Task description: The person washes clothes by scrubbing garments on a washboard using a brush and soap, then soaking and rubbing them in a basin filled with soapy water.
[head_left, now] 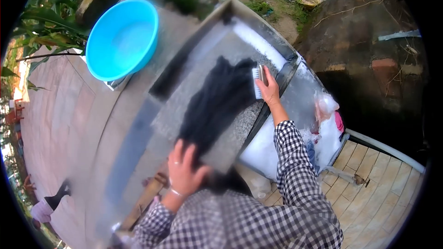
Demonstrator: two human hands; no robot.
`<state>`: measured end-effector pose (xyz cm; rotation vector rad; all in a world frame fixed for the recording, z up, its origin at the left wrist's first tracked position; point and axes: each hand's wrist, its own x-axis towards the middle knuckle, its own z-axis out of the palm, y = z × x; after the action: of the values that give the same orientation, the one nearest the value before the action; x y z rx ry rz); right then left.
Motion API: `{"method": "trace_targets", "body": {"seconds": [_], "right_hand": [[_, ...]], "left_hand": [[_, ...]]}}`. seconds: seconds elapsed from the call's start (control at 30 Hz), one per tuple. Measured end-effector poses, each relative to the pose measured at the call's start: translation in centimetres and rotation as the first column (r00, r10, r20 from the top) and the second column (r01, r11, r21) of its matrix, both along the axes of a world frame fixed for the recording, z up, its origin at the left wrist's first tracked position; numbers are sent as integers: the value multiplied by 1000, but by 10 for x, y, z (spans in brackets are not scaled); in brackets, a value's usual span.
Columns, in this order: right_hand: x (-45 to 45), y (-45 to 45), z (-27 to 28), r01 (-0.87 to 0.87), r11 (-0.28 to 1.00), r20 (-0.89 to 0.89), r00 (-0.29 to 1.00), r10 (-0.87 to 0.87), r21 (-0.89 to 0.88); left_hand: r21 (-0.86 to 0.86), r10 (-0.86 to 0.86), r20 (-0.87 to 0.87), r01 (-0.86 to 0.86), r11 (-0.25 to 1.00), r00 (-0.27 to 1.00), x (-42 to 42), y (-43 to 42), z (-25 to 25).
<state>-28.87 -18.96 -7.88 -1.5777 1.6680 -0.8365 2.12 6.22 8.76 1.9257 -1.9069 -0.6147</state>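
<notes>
A black wet garment (217,97) lies stretched over the grey stone washing slab (170,113). My right hand (270,88) is closed around a scrubbing brush (258,83) with white bristles, held on its side at the garment's far right edge. At the near end of the cloth, my left hand (184,168) lies with its fingers spread, the fingertips at the fabric. A ring and a bracelet show on that hand. Both arms wear black-and-white checked sleeves.
A basin of sudsy water (295,106) with clothes in it adjoins the slab on the right. Beyond it are a tap (357,180) and a pale pipe (385,147). A blue plastic tub (122,39) stands at the upper left. White foam (258,41) lines the slab's far edge.
</notes>
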Motion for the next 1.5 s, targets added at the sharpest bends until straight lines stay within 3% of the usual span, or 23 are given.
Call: {"method": "trace_targets", "body": {"seconds": [0.2, 0.27, 0.33, 0.37, 0.4, 0.47, 0.57, 0.6, 0.63, 0.73, 0.8, 0.83, 0.87, 0.93, 1.03, 1.07, 1.1, 1.13, 1.27, 1.33, 1.4, 1.47, 1.5], "right_hand": [[-34, 1, 6, 208, 960, 286, 924, -256, 189], [-52, -19, 58, 306, 887, 686, 564, -461, 344], [-56, -53, 113, 304, 897, 832, 362, -420, 321], [-47, -70, 135, 299, 920, 864, 356, -356, 256], [-37, -85, 151, 296, 936, 890, 351, -291, 189], [3, -105, 163, 172, 985, 767, 635, -90, -27], [75, -81, 140, -127, 950, 16, 990, 137, -286], [103, -42, 150, -330, 908, -169, 941, 294, -259], [129, 4, 155, -474, 863, -36, 879, 475, -178], [171, 133, 114, -808, 506, -188, 571, 799, -302], [154, 112, 82, -757, 532, -331, 648, 686, -379], [136, 71, 47, -619, 711, -462, 765, 449, -334], [116, 25, 37, -399, 906, -538, 800, 267, -143], [84, -41, 7, -30, 998, -639, 767, 62, 61], [84, -30, 16, -142, 990, -570, 813, 117, 0], [98, -2, 54, -286, 953, -504, 812, 296, 99], [111, 37, 64, -464, 877, -434, 820, 374, -121], [127, 88, 77, -571, 803, -316, 804, 504, -173], [113, 107, 48, -614, 737, -427, 768, 477, -283], [72, 22, 10, -265, 937, -569, 817, 94, -226], [55, -22, -2, 45, 999, -619, 785, -27, 13], [55, -15, 0, -127, 989, -712, 701, 34, -78], [70, 7, 29, -147, 989, -541, 830, 136, 23]], "left_hand": [[-19, 23, -66, -24, 1000, 998, 9, -10, -36], [-14, 45, -207, -49, 999, 977, 18, -18, -34], [81, 89, -410, -61, 995, 908, 21, -24, -25], [30, 108, -479, -107, 994, 871, 18, -28, -22], [213, 311, -638, -227, 950, 705, 16, -26, -21], [603, 666, -714, -294, 742, 215, 11, -20, -20], [675, 721, -690, -307, 671, 58, 25, -6, -21], [679, 721, -692, -306, 667, 37, 27, -1, -23], [668, 716, -696, -327, 668, 43, 27, 1, -25], [669, 735, -671, -346, 657, 98, 27, 11, -32], [689, 756, -625, -317, 652, 195, 36, 14, -39], [703, 769, -610, -315, 637, 194, 35, 11, -38], [695, 762, -617, -318, 645, 197, 32, 12, -42], [659, 737, -640, -337, 672, 218, 32, 11, -52], [673, 735, -666, -325, 665, 127, 35, 16, -64], [682, 734, -676, -314, 660, 74, 34, 17, -68], [712, 752, -659, -309, 630, 16, 33, 15, -67], [716, 763, -643, -299, 631, 70, 34, 14, -65], [708, 747, -657, -259, 657, 101, 39, 9, -59], [703, 751, -644, -274, 656, 147, 37, 14, -60], [667, 722, -661, -279, 691, 205, 40, 12, -66], [665, 711, -676, -255, 702, 194, 39, 13, -65], [663, 706, -684, -249, 706, 181, 39, 13, -65]]}}
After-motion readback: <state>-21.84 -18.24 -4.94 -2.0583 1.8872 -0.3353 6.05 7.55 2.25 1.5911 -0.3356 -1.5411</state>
